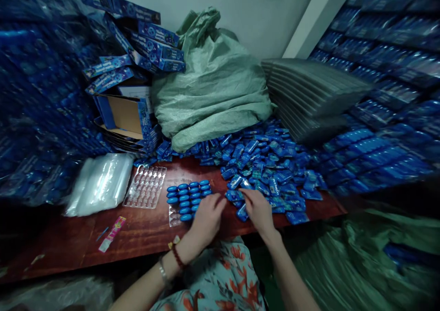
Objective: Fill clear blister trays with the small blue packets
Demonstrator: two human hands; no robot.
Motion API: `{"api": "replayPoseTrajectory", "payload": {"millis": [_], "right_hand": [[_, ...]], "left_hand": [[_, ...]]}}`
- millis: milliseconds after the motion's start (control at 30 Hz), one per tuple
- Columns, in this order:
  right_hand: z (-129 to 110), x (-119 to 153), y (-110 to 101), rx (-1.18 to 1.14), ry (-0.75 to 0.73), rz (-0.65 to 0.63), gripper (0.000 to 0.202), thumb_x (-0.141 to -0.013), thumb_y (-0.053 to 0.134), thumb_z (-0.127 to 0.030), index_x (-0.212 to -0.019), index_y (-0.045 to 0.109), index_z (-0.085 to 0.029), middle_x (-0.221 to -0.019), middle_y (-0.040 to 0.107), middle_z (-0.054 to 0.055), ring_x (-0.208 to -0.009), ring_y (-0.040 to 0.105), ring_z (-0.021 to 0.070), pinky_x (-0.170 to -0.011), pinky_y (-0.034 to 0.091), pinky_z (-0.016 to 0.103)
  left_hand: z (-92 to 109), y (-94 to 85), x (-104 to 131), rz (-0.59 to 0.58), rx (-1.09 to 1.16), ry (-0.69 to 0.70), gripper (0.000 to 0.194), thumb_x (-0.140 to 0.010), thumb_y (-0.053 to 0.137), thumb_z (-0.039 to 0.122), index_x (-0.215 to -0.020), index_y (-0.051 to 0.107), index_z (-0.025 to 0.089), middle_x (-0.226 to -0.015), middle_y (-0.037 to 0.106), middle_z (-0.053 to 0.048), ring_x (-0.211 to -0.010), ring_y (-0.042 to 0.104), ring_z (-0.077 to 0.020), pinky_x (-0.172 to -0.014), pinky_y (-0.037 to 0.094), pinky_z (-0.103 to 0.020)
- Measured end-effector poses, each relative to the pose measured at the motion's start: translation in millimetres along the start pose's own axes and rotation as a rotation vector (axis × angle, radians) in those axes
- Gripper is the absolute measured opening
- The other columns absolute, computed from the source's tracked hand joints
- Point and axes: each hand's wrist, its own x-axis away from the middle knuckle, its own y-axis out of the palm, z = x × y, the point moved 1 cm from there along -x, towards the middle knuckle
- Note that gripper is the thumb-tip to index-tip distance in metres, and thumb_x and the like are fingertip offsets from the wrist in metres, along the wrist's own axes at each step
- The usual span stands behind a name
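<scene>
Hands close but apart, the left hand [208, 215] by blue capsules [184, 204] on a clear tray [173, 220], the right hand [260, 211] at heaped blue packets [274, 186]; their grip I can't tell. Those packets look light, slippery, best pinched at one end.

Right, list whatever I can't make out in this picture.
All in the head view:
- Any item between the left hand's fingertips: too small and blurred.
- Whether the right hand grips a packet: fingertips too small and blurred.
- The tray's near right part: hidden by the left hand.
- The sack's contents: hidden by its cloth.
- The far-left packs: blurred, cut off by the left edge.
</scene>
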Motion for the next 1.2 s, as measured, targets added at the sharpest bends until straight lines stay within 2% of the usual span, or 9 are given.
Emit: {"api": "replayPoseTrajectory", "payload": {"millis": [133,267,400,533,667,800,967,1100,1200], "right_hand": [[34,-17,-21,0.138,-0.042,-0.13,0.037,-0.085,0.039,-0.01,-0.11,0.064,-0.021,-0.097,0.068,0.007,-0.089,0.055,0.0227,-0.075,0.046,0.036],[35,-38,-15,0.305,-0.232,-0.326,0.048,-0.078,0.043,0.0,-0.116,0.059,-0.022,-0.115,0.061,0.008,-0.102,0.049,0.0222,-0.076,0.041,0.033],[26,-54,-7,0.433,-0.339,-0.406,0.045,-0.079,0.047,-0.001,-0.118,0.057,-0.022,-0.113,0.058,0.01,-0.102,0.047,0.0237,-0.075,0.037,0.033],[18,-61,5,0.494,-0.429,-0.422,0.035,-0.083,0.051,-0.01,-0.115,0.058,-0.022,-0.114,0.055,0.011,-0.098,0.048,0.0252,-0.074,0.035,0.034],[9,-62,27,0.505,-0.541,-0.437,0.031,-0.084,0.044,-0.005,-0.111,0.058,-0.015,-0.105,0.058,0.012,-0.096,0.049,0.0245,-0.076,0.036,0.036],[-2,-70,38,0.473,-0.579,-0.434,0.026,-0.084,0.042,-0.005,-0.102,0.059,-0.014,-0.091,0.062,0.011,-0.088,0.052,0.0234,-0.074,0.038,0.035],[-11,-70,20,0.031,-0.329,-0.264,0.024,-0.089,0.044,-0.021,-0.109,0.056,-0.015,-0.094,0.063,0.01,-0.087,0.056,0.0222,-0.075,0.045,0.034],[-8,-37,11,-0.536,0.085,-0.149,0.032,-0.087,0.051,-0.036,-0.116,0.048,-0.023,-0.099,0.062,0.006,-0.077,0.062,0.0176,-0.065,0.053,0.031],[-6,-6,19,-0.808,0.233,-0.163,0.036,-0.084,0.055,-0.037,-0.116,0.045,-0.024,-0.104,0.061,0.006,-0.08,0.065,0.0178,-0.064,0.057,0.031]], "left_hand": [[40,47.6,-41,-0.195,-0.273,-0.05,0.044,-0.085,0.04,0.003,-0.128,0.045,0.011,-0.127,0.051,-0.019,-0.117,0.049,-0.0276,-0.093,0.043,-0.044],[42,55.1,-66,-0.232,-0.334,-0.064,0.038,-0.086,0.039,0.003,-0.123,0.048,0.008,-0.111,0.059,-0.019,-0.102,0.057,-0.0241,-0.086,0.045,-0.04],[34,31.4,-52,-0.241,-0.317,-0.058,0.039,-0.084,0.041,0.003,-0.122,0.048,0.004,-0.102,0.062,-0.018,-0.095,0.058,-0.0239,-0.084,0.046,-0.038],[23,-11.6,1,-0.19,-0.074,-0.084,0.037,-0.085,0.04,0.007,-0.12,0.05,0.016,-0.101,0.064,-0.011,-0.089,0.059,-0.0204,-0.082,0.048,-0.035],[-13,-62.0,66,0.08,0.182,-0.246,0.022,-0.09,0.041,0.023,-0.107,0.056,0.02,-0.101,0.062,-0.01,-0.089,0.061,-0.0199,-0.079,0.051,-0.032],[-65,-87.7,107,0.308,0.1,-0.419,0.02,-0.087,0.046,0.029,-0.1,0.059,0.02,-0.097,0.06,-0.008,-0.089,0.062,-0.0211,-0.077,0.053,-0.034],[-102,-65.4,110,0.308,0.072,-0.434,0.022,-0.088,0.042,0.023,-0.105,0.056,0.018,-0.096,0.063,-0.007,-0.09,0.062,-0.0201,-0.08,0.053,-0.037],[-107,-44.8,101,0.243,0.04,-0.335,0.024,-0.09,0.038,0.019,-0.108,0.053,0.017,-0.101,0.062,-0.009,-0.094,0.061,-0.019,-0.083,0.051,-0.034],[-110,-42.5,100,0.167,-0.037,-0.206,0.03,-0.089,0.033,0.012,-0.112,0.053,0.017,-0.103,0.06,-0.01,-0.095,0.058,-0.0184,-0.08,0.051,-0.031]]}}
